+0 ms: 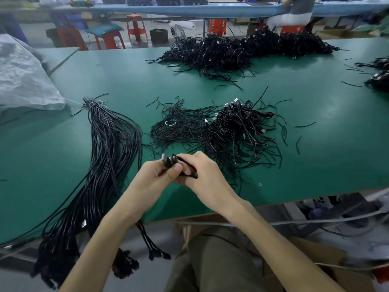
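Black cable ends (168, 160), a small bunch with plugs at their tips, sit between both hands just above the near edge of the green table (84, 70), a little left of the middle.

At the far left, a crumpled grey plastic sack (23, 76) lies on the table's corner. Beside it a long tied bundle (109, 140) of black leads runs from a knot near the sack down to the near edge and hangs over it.

The left hand (156, 175) grips the bunch, fingers curled round it and the thumb laid across the top, so the plugs stick out past the knuckles. The right hand (202, 175) touches the left and clasps the same bunch from the other side, fingers bent over the black wire.

Beyond the hands lies a loose heap of thin black ties (179, 127), and touching it on the right a denser pile of short coiled cables (242, 127). Farther back a much larger cable heap (242, 51) stretches along the far edge. Two smaller piles (376, 79) sit at the right edge, well apart from the hands.
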The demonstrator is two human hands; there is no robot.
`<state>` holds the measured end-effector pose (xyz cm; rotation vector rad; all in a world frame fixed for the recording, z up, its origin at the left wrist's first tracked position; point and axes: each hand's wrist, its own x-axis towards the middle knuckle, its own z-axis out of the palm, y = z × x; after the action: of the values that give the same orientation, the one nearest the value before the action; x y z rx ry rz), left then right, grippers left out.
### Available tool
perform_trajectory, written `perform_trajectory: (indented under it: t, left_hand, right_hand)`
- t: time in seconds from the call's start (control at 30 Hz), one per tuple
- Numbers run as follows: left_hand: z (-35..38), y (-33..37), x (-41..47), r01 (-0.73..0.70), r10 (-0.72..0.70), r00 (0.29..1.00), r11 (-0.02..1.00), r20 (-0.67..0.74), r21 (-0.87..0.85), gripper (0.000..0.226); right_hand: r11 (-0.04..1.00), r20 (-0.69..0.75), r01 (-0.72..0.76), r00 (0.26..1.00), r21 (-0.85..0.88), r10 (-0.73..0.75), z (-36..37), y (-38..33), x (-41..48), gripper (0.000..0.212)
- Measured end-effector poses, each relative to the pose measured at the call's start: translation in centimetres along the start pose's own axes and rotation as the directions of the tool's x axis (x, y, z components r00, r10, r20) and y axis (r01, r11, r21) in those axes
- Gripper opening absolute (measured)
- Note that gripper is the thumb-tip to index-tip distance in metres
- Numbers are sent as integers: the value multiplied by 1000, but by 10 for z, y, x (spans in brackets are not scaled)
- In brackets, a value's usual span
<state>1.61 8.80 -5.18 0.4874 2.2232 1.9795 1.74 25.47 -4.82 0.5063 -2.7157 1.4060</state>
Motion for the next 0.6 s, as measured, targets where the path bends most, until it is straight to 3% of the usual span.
perform_trajectory:
  t: [0.1, 0.2, 0.33, 0.47, 0.6]
  left_hand:
    - [-2, -5, 0, 33, -8, 994, 973, -108, 230, 19]
    - [0, -8, -4, 86, -45, 977, 978, -207, 191, 19]
    - [1, -10, -7, 179, -122, 960, 960, -252, 217, 19]
    - [1, -8, -6, 234, -129, 948, 903, -292, 361, 31]
    - [-9, -8, -2, 308, -248, 951, 832, -186, 461, 39]
  right_hand:
    - [985, -2, 45, 999, -169, -46, 2, 7, 1, 42]
    - [954, 41, 106, 994, -279, -98, 2, 10, 0, 34]
    - [780, 149, 221, 975, -585, -165, 6, 11, -8, 23]
    - [735, 188, 242, 970, -634, -157, 11, 9, -14, 18]
    - [737, 207, 265, 963, -622, -172, 5, 14, -11, 14]
